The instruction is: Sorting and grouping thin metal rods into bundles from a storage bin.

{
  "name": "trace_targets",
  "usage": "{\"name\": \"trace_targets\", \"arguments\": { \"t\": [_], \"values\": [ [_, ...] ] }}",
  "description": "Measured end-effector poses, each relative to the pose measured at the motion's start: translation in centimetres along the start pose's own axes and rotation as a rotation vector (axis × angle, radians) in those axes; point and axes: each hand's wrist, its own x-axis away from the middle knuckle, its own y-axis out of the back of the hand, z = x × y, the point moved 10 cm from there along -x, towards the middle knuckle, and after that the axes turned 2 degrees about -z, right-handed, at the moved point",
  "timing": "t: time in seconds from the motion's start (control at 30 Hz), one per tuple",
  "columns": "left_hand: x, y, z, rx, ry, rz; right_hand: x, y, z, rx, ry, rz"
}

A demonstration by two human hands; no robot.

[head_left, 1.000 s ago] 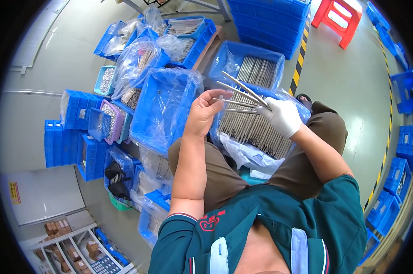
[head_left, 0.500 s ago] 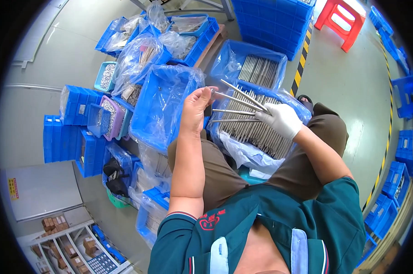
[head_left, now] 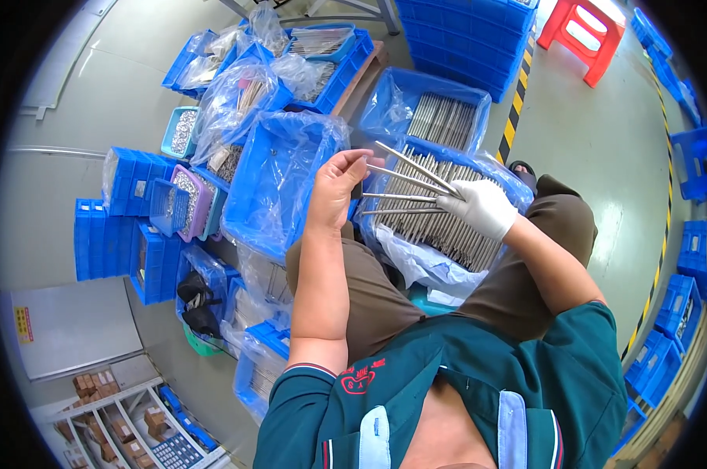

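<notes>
My right hand [head_left: 485, 209], in a white glove, is closed round several slim metal rods [head_left: 412, 184] that fan out toward the left. At their far ends, my bare left hand [head_left: 334, 187] is closed with thumb and forefinger together, next to the end of one rod. What those fingers pinch, if anything, is too small to make out. Below the held rods, a blue crate lined with clear plastic [head_left: 517, 186] is filled with rows of similar metal rods [head_left: 439, 234]. It stands between my knees.
Left of my left hand is a blue crate with a plastic liner [head_left: 248, 187]. Another crate of rods [head_left: 377, 98] stands just beyond. Blue bins [head_left: 138, 184] and a purple tray of small parts [head_left: 201, 207] crowd the left. A red stool [head_left: 584, 39] stands far right.
The held rods have shifted and spread slightly. My left fingertips have moved a little relative to the rod ends; the right hand keeps its grip almost in place.
</notes>
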Motion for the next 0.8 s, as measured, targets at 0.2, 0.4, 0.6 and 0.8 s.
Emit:
{"name": "trace_targets", "arguments": {
  "t": [0.2,0.4,0.6,0.8],
  "values": [
    [0.5,-1.9,0.5,0.0,0.059,0.129,0.1,-0.4,0.2,-0.023,-0.003,0.011],
    [0.0,4.0,-2.8,-0.15,-0.12,-0.209,0.2,-1.0,-1.1,-0.048,-0.04,0.084],
    [0.0,0.0,-0.7,-0.049,-0.006,-0.009,0.3,-2.7,-0.4,0.04,0.0,0.169],
    [0.1,-0.3,-0.6,-0.059,0.003,0.047,0.1,-3.2,-0.3,0.022,-0.005,0.213]
  ]
}}
